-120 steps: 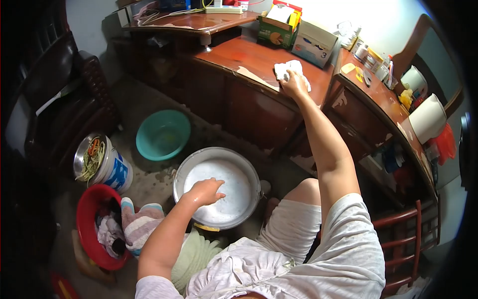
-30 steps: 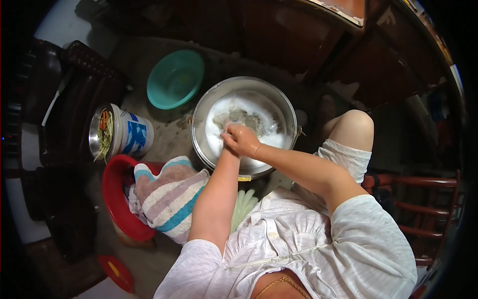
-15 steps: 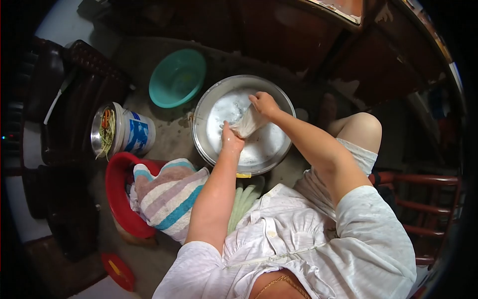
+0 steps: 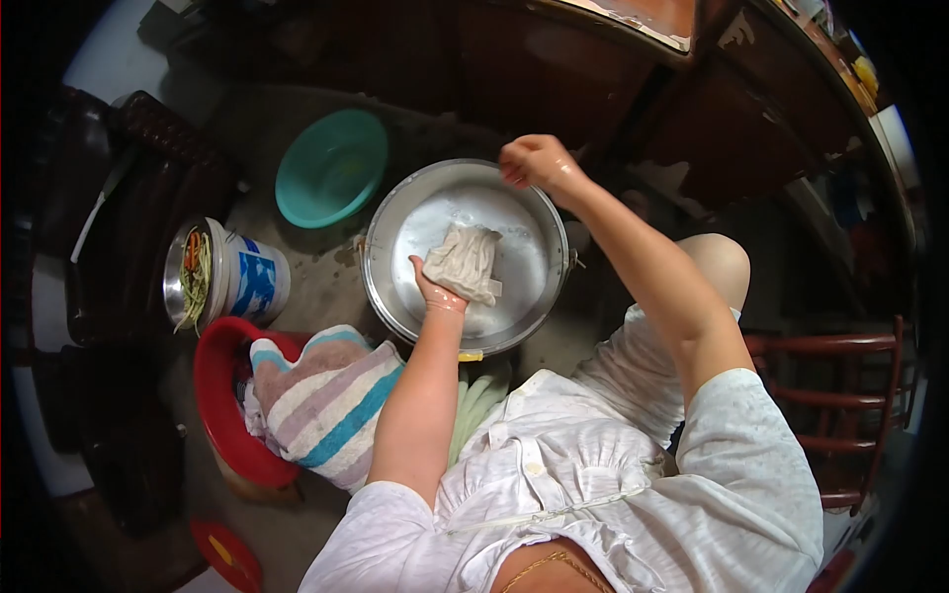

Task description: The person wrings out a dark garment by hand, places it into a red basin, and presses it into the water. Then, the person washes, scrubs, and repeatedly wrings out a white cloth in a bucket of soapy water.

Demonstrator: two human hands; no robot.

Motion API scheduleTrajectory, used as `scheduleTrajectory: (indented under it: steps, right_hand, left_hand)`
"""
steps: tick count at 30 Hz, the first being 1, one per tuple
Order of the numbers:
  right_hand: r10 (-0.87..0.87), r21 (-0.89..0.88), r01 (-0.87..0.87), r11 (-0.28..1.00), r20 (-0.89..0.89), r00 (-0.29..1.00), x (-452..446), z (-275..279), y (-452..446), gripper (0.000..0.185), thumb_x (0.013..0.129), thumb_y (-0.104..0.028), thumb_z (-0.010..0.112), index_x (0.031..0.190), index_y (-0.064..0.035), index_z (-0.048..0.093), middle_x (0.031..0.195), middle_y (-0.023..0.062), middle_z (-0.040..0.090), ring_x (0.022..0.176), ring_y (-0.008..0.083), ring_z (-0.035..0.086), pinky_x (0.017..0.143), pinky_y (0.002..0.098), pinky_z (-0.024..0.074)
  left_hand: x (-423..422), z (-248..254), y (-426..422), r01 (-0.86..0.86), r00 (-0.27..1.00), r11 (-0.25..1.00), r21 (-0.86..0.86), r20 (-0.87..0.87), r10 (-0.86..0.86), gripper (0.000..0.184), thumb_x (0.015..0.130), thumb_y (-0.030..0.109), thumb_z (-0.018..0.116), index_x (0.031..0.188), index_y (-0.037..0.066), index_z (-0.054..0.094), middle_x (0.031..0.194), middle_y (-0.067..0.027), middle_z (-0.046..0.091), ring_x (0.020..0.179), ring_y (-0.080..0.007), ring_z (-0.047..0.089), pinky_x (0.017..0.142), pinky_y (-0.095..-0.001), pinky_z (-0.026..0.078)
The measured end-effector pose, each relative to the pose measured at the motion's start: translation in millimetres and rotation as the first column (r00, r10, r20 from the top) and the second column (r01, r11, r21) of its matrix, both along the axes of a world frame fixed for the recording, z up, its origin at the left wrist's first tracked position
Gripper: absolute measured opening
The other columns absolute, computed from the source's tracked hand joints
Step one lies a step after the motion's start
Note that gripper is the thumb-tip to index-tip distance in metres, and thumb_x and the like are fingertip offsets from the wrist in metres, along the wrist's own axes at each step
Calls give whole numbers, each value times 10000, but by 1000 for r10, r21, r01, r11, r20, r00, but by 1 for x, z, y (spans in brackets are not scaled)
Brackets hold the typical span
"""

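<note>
A wet off-white piece of cloth (image 4: 465,259), bunched up and with a small pale tag at its lower right, lies over my left hand (image 4: 442,295). That hand supports it inside a big metal pot (image 4: 384,287), its thumb sticking out to the left. Soapy-looking water (image 4: 529,282) covers the bottom of the pot. Above the pot's far right rim is my right hand (image 4: 539,163), raised apart from the cloth. Its fingers are curled in and slightly blurred, with nothing visible in them.
A green basin (image 4: 297,183) sits behind left of the pot. Left of it stand a white-and-blue bucket (image 4: 267,277) and a metal bowl of vegetable scraps (image 4: 173,282). A striped towel (image 4: 321,400) fills a red tub (image 4: 219,425). A red-brown chair (image 4: 840,395) is at right.
My right hand has let go of the cloth and risen toward the pot's far rim. The cloth, stretched between both hands before, now rests bunched on my left hand.
</note>
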State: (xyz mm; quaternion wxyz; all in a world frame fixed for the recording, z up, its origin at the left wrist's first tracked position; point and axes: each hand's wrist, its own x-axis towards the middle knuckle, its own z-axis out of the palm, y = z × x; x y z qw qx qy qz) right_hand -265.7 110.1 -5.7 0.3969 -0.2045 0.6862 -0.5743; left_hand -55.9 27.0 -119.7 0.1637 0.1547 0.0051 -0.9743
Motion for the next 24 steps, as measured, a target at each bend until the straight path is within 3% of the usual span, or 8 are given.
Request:
scheduleTrajectory:
  steps: [3, 5, 6, 7, 9, 12, 14, 24]
  right_hand:
    - [-349, 69, 345, 936, 59, 935, -52, -66, 36, 192, 816, -157, 469, 850, -7, 584, 696, 101, 578, 612, 174, 568, 572, 290, 480]
    - [-499, 234, 479, 846, 32, 866, -71, -118, 57, 223, 799, -196, 481, 868, -20, 598, 770, 135, 605, 671, 222, 598, 616, 353, 492]
    - [-85, 442, 288, 850, -425, 901, -80, -149, 71, 253, 787, -230, 491, 893, -30, 604, 820, 152, 611, 715, 251, 604, 654, 379, 487]
    - [428, 671, 199, 714, -644, 635, -88, -186, 89, 287, 774, -264, 502, 917, -40, 611, 870, 168, 618, 760, 279, 609, 692, 405, 483]
    - [194, 364, 332, 870, -872, 449, -101, -330, 124, 324, 778, -278, 504, 957, -20, 582, 850, 171, 616, 761, 288, 597, 730, 408, 467]
    - [301, 534, 253, 807, -740, 601, -48, -340, 122, 346, 789, -294, 474, 981, -31, 589, 958, 179, 591, 856, 301, 580, 777, 407, 454]
    - [395, 679, 149, 719, -575, 716, -13, -341, 113, 370, 800, -310, 444, 1006, -42, 596, 1065, 188, 565, 952, 314, 564, 823, 406, 441]
    - [543, 772, -1, 636, -446, 712, 8, -334, 104, 393, 811, -319, 446, 1065, -40, 554, 1104, 190, 540, 985, 311, 542, 859, 394, 420]
  left_hand:
    - [0, 3, 0, 1, 999, 1000, -20, 44, 0, 890, 773, 697, 147, 1326, 6, 246, 1348, -234, 253, 1236, -398, 265, 1022, -485, 214]
    - [-2, 15, 4, 10, 995, 999, -38, 96, -6, 895, 773, 698, 138, 1323, 1, 247, 1351, -233, 247, 1241, -398, 256, 1024, -485, 210]
    - [-3, 22, 4, -22, 982, 999, -48, 188, 31, 886, 789, 678, 136, 1317, -27, 231, 1349, -237, 249, 1239, -397, 259, 1028, -476, 206]
    - [-4, 28, 4, -52, 958, 997, -64, 279, 68, 877, 805, 657, 134, 1311, -54, 215, 1347, -240, 251, 1237, -395, 262, 1032, -467, 201]
    - [-5, 29, 3, -61, 951, 996, -61, 301, 77, 864, 813, 648, 148, 1308, -58, 217, 1345, -240, 256, 1233, -396, 269, 1025, -469, 217]
    - [-3, 26, 1, -61, 938, 991, -121, 333, 98, 862, 815, 646, 157, 1309, -58, 215, 1345, -235, 260, 1231, -395, 271, 1023, -467, 222]
    - [-2, 21, 0, -48, 946, 998, -50, 318, 62, 861, 812, 649, 177, 1309, -52, 226, 1349, -224, 262, 1233, -390, 273, 1025, -465, 218]
    - [-3, 16, -1, -20, 985, 997, -76, 168, 32, 866, 787, 675, 240, 1313, -13, 261, 1356, -200, 268, 1233, -369, 284, 1020, -461, 225]
